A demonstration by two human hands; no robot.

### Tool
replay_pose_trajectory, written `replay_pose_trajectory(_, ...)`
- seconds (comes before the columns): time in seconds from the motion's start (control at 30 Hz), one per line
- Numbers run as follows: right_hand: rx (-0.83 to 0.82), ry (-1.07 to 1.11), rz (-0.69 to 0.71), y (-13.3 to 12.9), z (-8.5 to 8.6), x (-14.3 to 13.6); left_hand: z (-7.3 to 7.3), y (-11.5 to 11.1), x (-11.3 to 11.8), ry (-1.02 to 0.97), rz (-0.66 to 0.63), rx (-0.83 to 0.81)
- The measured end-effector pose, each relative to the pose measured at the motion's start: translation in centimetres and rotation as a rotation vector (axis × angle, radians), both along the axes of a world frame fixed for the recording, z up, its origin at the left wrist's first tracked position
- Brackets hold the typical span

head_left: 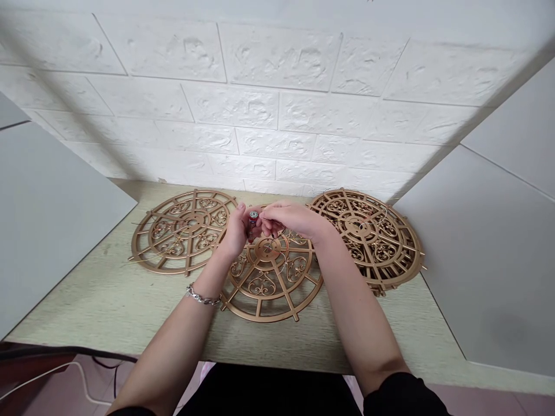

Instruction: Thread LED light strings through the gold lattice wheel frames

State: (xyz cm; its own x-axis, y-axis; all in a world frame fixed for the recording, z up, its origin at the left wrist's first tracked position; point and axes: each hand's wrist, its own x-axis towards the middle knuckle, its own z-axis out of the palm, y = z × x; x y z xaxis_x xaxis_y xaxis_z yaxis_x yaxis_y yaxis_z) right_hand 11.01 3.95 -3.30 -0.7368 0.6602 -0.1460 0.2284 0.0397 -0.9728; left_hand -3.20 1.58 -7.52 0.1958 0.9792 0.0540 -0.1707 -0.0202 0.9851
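Observation:
My left hand (236,232) is closed around a small upright cylinder (254,215). Its round end has a pale ring pattern, and red shows along its side; its exact kind is unclear. Close beside it, my right hand (293,218) has its fingers pinched on a thin dark wire (269,223). Below both hands lies a round gold openwork panel (259,318) with spokes and scrollwork. Thin wires cross its hub, and the hands cover its far part.
Another gold round panel (159,267) lies on the left of the pale green table (99,300). A stack of such panels (385,283) rests on the right. A white brick-patterned wall (255,107) and grey side panels (489,248) enclose the table. Cables (65,351) run at lower left.

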Motion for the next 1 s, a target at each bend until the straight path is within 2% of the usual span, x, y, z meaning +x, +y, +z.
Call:
replay_pose_trajectory(0.37,0.038,-0.041,-0.005,-0.2,0.4,-0.2,-0.4,0.2,-0.2,0.020,0.003,-0.013)
replay_pose_trajectory(0.6,0.033,-0.042,-0.005,-0.5,0.8,-0.2,-0.9,0.1,-0.4,0.083,-0.021,0.098)
replay_pose_trajectory(0.73,0.023,-0.052,-0.018,-0.5,0.6,-0.6,-1.0,0.2,-0.3,0.066,0.026,0.087)
replay_pose_trajectory(0.87,0.032,-0.036,-0.007,-0.4,0.4,-0.6,-1.1,0.3,-0.2,0.013,0.083,0.004)
replay_pose_trajectory(0.93,0.049,-0.026,-0.059,-0.5,0.5,-0.4,-1.0,0.4,-0.1,-0.075,0.100,-0.043)
replay_pose_trajectory(1.0,0.092,-0.037,-0.198,-0.8,0.3,-0.2,-0.7,0.5,-0.1,-0.176,0.100,-0.079)
